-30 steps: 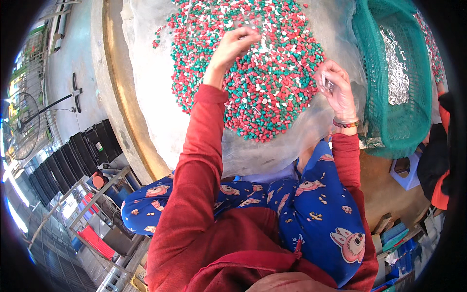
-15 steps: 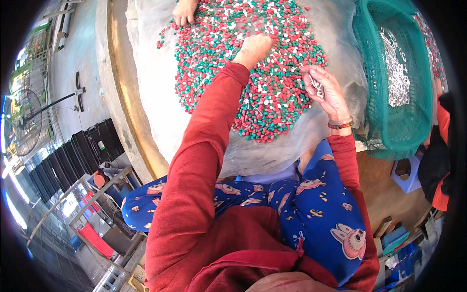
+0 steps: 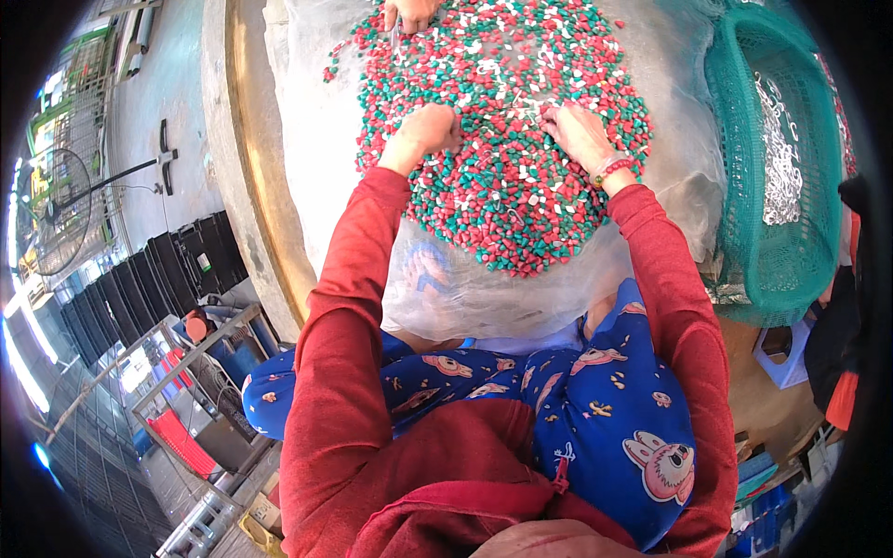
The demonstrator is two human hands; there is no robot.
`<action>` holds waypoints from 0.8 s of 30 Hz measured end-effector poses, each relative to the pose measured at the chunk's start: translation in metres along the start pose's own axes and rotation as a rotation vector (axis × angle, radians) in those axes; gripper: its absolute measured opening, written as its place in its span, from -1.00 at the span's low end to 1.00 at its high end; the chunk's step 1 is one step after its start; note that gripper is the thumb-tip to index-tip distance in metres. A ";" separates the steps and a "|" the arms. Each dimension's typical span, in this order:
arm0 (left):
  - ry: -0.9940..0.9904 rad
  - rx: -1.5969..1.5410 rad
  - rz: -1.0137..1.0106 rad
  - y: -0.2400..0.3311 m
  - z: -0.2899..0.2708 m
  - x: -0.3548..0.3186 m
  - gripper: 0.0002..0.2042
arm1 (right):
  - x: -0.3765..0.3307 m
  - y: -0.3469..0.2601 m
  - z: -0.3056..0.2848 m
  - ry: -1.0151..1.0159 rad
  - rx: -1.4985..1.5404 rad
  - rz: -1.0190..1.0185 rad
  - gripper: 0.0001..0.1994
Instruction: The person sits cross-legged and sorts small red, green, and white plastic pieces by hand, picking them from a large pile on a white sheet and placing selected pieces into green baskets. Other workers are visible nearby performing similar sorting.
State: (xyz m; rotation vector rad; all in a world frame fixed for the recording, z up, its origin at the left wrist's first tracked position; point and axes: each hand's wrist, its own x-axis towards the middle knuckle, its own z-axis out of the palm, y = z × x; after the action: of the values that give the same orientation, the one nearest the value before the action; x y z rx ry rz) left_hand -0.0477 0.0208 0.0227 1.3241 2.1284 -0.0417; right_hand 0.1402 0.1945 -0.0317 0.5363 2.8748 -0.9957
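A wide pile of small red, green and white cone-like pieces point(image 3: 521, 214) lies on clear plastic sheeting. My left hand point(image 3: 428, 130) rests at the pile's left part, fingers curled; what they hold, if anything, is hidden. To its right, my right hand point(image 3: 579, 135) reaches palm-down over the pile, its thumb and fingers drawn together at the tips. Close to those fingertips are thin pale bits too small to name. A few whitish, bent hook-like pieces point(image 3: 547, 59) lie on the pile farther off.
Right of the sheeting point(image 3: 409, 288) stands a green mesh-lined basket point(image 3: 735, 214) with silvery metal hooks point(image 3: 781, 177) in it. Another person's hand point(image 3: 411, 13) works at the pile's far edge. A concrete ledge point(image 3: 223, 121) runs along the left.
My left hand has drawn back toward the left and nearer me. My right hand has turned from palm-up, with silvery metal pieces showing in it, to palm-down over the pile.
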 end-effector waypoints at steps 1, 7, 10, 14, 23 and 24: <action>0.065 -0.096 0.061 0.000 -0.003 -0.002 -0.85 | -0.001 -0.001 0.000 -0.033 0.024 0.031 -0.83; 0.401 -0.085 0.021 0.043 0.014 0.048 -0.69 | -0.007 -0.003 -0.011 -0.213 0.113 0.152 -0.83; 0.345 0.037 -0.020 0.066 0.028 0.068 -0.72 | -0.019 -0.002 -0.020 -0.210 0.232 0.170 -0.79; 0.294 -0.098 0.033 0.068 0.010 0.068 -0.73 | -0.033 -0.002 -0.035 -0.020 0.914 0.259 -0.73; 0.044 -0.646 0.016 0.053 -0.025 0.000 -0.79 | 0.026 -0.017 0.002 -0.054 0.079 0.107 -0.84; -0.001 -0.688 0.001 0.053 -0.027 -0.006 -0.78 | 0.029 -0.016 0.006 -0.079 0.100 0.078 -0.83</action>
State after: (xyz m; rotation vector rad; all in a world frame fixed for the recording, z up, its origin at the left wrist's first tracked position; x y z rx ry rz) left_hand -0.0157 0.0512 0.0630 0.9038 1.8783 0.6314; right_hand 0.1070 0.1881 -0.0321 0.5962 2.7249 -1.1263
